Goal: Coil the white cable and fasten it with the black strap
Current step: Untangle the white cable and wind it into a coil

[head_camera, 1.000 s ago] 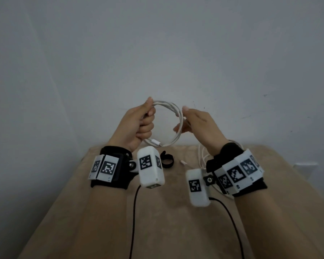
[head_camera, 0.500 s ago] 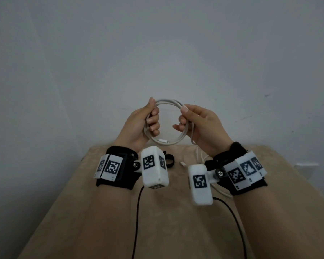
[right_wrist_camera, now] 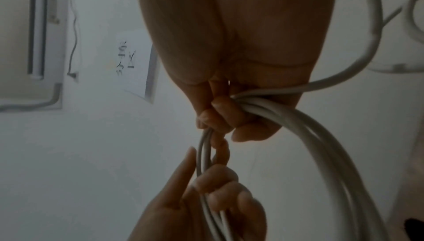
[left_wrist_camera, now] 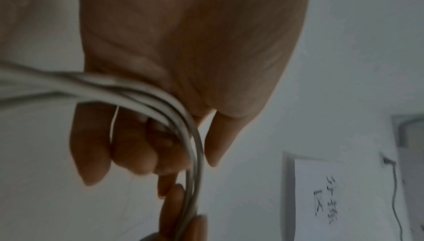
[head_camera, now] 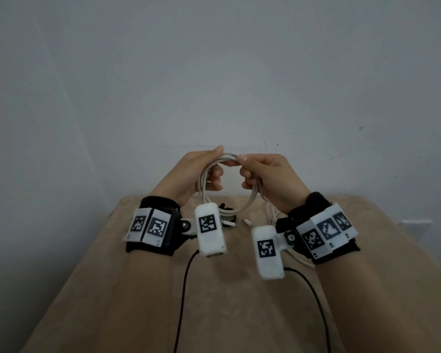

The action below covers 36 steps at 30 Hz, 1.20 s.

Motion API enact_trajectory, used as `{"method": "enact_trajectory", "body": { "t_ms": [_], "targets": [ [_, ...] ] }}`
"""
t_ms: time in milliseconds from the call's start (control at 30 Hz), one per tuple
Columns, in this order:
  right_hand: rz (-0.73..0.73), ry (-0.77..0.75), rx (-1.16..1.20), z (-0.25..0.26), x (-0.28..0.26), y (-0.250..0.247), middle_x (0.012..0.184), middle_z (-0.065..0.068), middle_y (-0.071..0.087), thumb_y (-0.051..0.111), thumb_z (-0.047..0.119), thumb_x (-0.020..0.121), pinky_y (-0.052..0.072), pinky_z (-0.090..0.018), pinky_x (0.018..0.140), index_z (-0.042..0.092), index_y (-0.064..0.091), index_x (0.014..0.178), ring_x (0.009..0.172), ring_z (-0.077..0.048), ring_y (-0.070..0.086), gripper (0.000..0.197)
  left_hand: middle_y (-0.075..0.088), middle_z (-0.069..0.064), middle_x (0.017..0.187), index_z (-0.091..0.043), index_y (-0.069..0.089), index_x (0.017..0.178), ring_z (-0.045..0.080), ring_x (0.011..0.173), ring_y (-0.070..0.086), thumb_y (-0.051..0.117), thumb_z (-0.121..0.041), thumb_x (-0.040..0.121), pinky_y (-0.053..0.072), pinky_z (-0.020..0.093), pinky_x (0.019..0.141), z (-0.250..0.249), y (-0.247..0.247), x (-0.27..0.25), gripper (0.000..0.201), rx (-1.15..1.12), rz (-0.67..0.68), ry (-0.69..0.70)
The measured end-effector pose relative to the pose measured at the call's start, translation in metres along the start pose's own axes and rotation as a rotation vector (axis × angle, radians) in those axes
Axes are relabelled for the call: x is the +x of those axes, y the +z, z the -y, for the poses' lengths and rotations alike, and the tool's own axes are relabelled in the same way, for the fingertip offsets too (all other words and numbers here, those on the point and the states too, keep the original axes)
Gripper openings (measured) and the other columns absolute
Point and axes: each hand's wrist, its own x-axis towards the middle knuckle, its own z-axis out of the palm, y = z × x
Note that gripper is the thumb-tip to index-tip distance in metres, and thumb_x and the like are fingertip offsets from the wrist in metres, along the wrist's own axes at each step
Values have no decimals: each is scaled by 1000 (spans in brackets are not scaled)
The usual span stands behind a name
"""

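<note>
The white cable [head_camera: 250,200] is held up in the air above the table [head_camera: 239,301], already wound in several loops. Since a second ago the loop looks narrower, and the two hands have come close together at its top, where before they held it on opposite sides. I judge that one more turn was laid on the coil, so the winding is nearly finished.

The left hand [head_camera: 189,174] holds the left side of the coil, its fingers curled round the strands and the thumb on top. The right hand [head_camera: 273,179] pinches the top of the coil just beside the left thumb, its other fingers bent round the right side.

Below the coil, loose cable hangs from the right hand down to the table, and one white plug [head_camera: 247,221] lies there, so some length is not yet coiled.

The black strap [head_camera: 227,209] lies on the table under the coil, mostly hidden behind the left wrist camera; no hand touches it, so fastening is not begun.

On the wall beyond the coil, the left wrist view shows a white paper [left_wrist_camera: 321,199] with handwritten characters, which I cannot read with certainty.
</note>
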Motion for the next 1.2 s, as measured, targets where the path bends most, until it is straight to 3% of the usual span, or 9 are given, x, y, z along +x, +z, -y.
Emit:
{"method": "enact_trajectory", "body": {
  "t_ms": [233,467,633,800,1000,1100,1200],
  "targets": [
    [-13,14,-105,-1,-1,2,54,4,48,53,14,96,44,-20,54,-5,69,98,49,-8,38,25,25,-6,54,-9,64,84,8,44,23,56,-42,91,28,19,43,-3,7,-5,35,243,37,-13],
    [0,7,-104,3,-3,4,56,3,49,52,16,97,42,-20,54,0,70,92,49,-9,37,25,24,-9,43,-8,57,69,5,36,17,54,-36,93,17,16,35,-1,7,-3,37,161,42,-6],
    [-32,-22,-103,5,-3,3,56,2,51,57,17,93,43,-20,54,5,69,87,49,-9,40,18,22,-9,44,-21,55,48,4,35,15,50,-36,95,14,14,37,0,7,-1,50,64,61,-12],
    [-47,-49,-104,8,-4,-3,64,-1,62,57,24,93,47,-21,58,6,70,92,53,-10,52,22,21,-8,47,-17,36,59,4,35,15,48,-40,94,14,13,34,-1,4,-2,43,-65,55,6],
    [-81,-15,-354,11,-5,-16,74,-3,73,51,35,96,47,-24,63,-7,67,95,61,-8,59,45,22,-11,44,-18,35,59,1,33,16,47,-38,97,14,12,32,-1,-5,-1,45,-229,-50,31],
    [-119,-32,-588,11,-7,-22,72,1,72,51,45,93,43,-21,63,14,73,81,60,-4,57,40,21,-11,44,-18,35,59,1,33,15,47,-38,97,11,14,33,-2,-7,-2,45,-241,-74,32],
    [-176,-39,-633,14,-9,-30,64,4,65,55,50,90,41,-22,67,19,74,75,58,-1,52,39,21,-11,44,-18,35,60,1,33,15,48,-38,97,9,16,34,-4,-10,-3,44,-253,-97,39]
  ]
}}
